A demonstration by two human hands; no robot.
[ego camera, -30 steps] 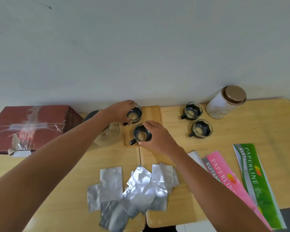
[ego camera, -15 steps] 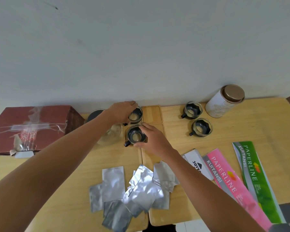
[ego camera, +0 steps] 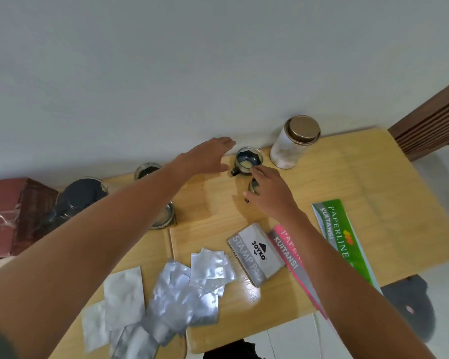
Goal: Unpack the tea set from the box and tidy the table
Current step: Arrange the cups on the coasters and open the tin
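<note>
1. Two hands over pale wood tabletop against a plain grey wall; slatted wood panel at far right.
2. Left hand open, fingers straight, beside cup near the back edge, grip holding nothing.
3. Right hand covers a second cup; grip state unclear.
4. Box at left edge, canister at back.
5. Foil packets crowd the front; bare wood at right.

Head view, tilted, downward over table

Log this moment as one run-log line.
left hand: open, reaching beside far cup | right hand: open, over near cup | tin: upright
</note>
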